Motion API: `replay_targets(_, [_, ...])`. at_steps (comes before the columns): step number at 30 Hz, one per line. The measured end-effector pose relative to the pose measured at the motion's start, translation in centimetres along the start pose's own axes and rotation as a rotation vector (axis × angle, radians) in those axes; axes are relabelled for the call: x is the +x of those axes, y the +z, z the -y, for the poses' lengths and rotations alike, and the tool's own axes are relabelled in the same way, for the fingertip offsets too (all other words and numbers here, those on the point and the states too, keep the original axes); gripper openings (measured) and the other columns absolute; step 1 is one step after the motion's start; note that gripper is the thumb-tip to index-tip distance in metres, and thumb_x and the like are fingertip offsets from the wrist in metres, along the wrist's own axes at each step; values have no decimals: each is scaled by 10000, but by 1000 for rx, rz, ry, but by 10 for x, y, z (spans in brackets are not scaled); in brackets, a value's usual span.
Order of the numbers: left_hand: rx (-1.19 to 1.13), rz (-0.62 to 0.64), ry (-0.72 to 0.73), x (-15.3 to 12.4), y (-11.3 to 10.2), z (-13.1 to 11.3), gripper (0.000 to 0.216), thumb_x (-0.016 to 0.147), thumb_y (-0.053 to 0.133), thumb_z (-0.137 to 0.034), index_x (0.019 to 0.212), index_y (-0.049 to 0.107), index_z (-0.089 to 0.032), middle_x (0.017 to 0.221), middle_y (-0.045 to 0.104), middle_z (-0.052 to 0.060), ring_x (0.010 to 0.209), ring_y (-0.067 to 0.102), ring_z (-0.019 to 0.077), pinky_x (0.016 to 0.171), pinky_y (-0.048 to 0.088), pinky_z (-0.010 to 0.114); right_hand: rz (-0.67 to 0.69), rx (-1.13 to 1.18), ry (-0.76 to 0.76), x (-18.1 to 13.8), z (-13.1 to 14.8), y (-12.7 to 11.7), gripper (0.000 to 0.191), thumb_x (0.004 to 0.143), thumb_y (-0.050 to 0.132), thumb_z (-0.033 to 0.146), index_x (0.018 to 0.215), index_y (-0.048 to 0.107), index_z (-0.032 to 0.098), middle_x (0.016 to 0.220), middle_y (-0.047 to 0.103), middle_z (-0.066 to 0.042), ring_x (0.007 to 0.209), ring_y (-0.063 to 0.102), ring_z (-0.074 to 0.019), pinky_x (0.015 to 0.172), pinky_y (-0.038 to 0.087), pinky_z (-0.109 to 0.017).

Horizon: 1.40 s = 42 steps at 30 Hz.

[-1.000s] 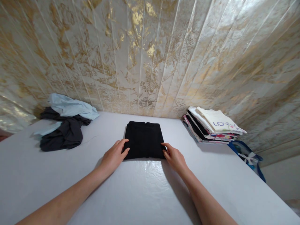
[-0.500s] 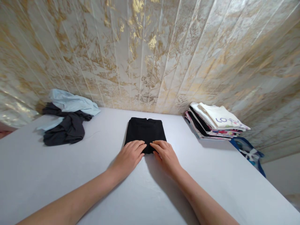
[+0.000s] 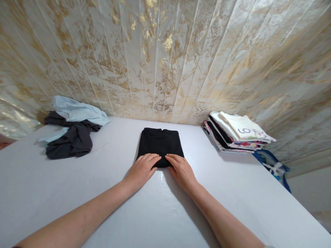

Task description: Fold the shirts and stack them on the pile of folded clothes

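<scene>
A black garment (image 3: 161, 141), folded into a compact rectangle, lies flat on the white table in the middle of the view. My left hand (image 3: 143, 168) grips the left part of its near edge, fingers on top and thumb at the edge. On the right part of the same edge, my right hand (image 3: 181, 168) holds it in the same way. The two sets of fingertips almost meet, with a small gap between them. Whether the thumbs reach under the cloth is hard to see. What kind of garment it is cannot be made out.
At the back left lies a loose heap with a dark grey garment (image 3: 71, 143) and a light blue garment (image 3: 79, 112). A stack of folded clothes (image 3: 239, 132) stands back right. Beside it, a blue-trimmed clear bag (image 3: 275, 168) sits past the table edge (image 3: 297, 199). A patterned curtain (image 3: 155, 69) hangs behind.
Both hands stay at the garment's near edge, which looks slightly more rounded now. The fingers have shifted only a little. The whole view has moved slightly.
</scene>
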<state>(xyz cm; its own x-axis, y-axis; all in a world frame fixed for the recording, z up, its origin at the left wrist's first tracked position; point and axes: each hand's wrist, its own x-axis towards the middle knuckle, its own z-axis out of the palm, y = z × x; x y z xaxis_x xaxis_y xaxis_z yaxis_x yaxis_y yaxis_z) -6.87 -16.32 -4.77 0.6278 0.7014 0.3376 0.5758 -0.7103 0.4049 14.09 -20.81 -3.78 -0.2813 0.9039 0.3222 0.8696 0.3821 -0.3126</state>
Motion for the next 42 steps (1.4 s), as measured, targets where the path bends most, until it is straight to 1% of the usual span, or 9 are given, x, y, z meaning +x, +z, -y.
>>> replay_targets(7, [-89, 1, 18, 2, -15, -3, 216, 934, 438, -219, 1008, 640, -226, 1070, 648, 40, 1019, 554, 191, 908, 444, 356, -12, -1, -34, -2, 6, -1, 323, 878, 560, 154, 1170, 657, 253, 1166, 663, -52, 1064, 587, -190, 905, 466, -344])
replay_targets(16, [-81, 98, -73, 1, -37, -20, 229, 928, 430, -257, 828, 631, -215, 847, 615, 24, 847, 566, 182, 785, 428, 303, 61, 224, -114, -5, 22, -17, 191, 925, 534, 265, 1000, 710, 257, 994, 695, -24, 916, 593, -156, 841, 475, -284])
replay_targets(19, [-35, 52, -79, 22, -40, -14, 210, 924, 441, -253, 869, 640, -214, 897, 629, 32, 896, 576, 193, 817, 434, 310, -56, 256, -33, -3, 14, -17, 227, 941, 480, 221, 1038, 685, 238, 1050, 668, -45, 968, 592, -161, 871, 474, -295])
replay_targets(21, [16, 24, -65, 44, -38, -6, 188, 914, 464, -243, 923, 648, -207, 963, 639, 46, 948, 577, 205, 866, 433, 326, -139, 176, 34, -1, 6, -14, 237, 926, 489, 199, 1080, 667, 225, 1102, 649, -66, 1021, 577, -188, 910, 461, -339])
replay_targets(23, [75, 19, -76, 70, -33, 1, 191, 901, 492, -239, 998, 649, -192, 1056, 640, 69, 1013, 573, 223, 915, 426, 347, -145, 79, 79, 0, -1, -10, 269, 899, 532, 208, 1145, 641, 211, 1162, 628, -90, 1079, 554, -225, 940, 446, -389])
replay_targets(26, [156, 116, -130, 106, -19, 6, 261, 888, 515, -262, 1109, 624, -176, 1173, 620, 104, 1113, 550, 257, 963, 403, 380, -81, 8, 114, -1, -6, -4, 345, 886, 559, 245, 1224, 598, 189, 1221, 600, -112, 1129, 533, -255, 957, 436, -419])
replay_targets(29, [187, 243, -196, 132, -5, 6, 261, 859, 540, -284, 1085, 630, -187, 1181, 627, 107, 1130, 551, 270, 961, 401, 395, -51, -10, 140, -2, -6, -1, 359, 899, 535, 253, 1248, 582, 181, 1234, 594, -112, 1134, 530, -254, 958, 436, -411])
replay_targets(37, [141, 383, -356, 159, 4, 13, 207, 742, 604, -404, 834, 633, -220, 917, 723, 23, 918, 647, 245, 894, 418, 411, -35, -17, 177, -1, -3, -2, 366, 901, 529, 267, 1257, 580, 201, 1245, 591, -102, 1147, 524, -252, 955, 431, -400])
replay_targets(42, [61, 393, -323, 167, 6, 13, 153, 717, 618, -282, 856, 606, -220, 858, 712, -22, 807, 647, 177, 775, 450, 303, -30, -22, 190, 0, -3, -1, 376, 894, 537, 260, 1264, 576, 208, 1247, 590, -101, 1146, 524, -245, 956, 428, -398])
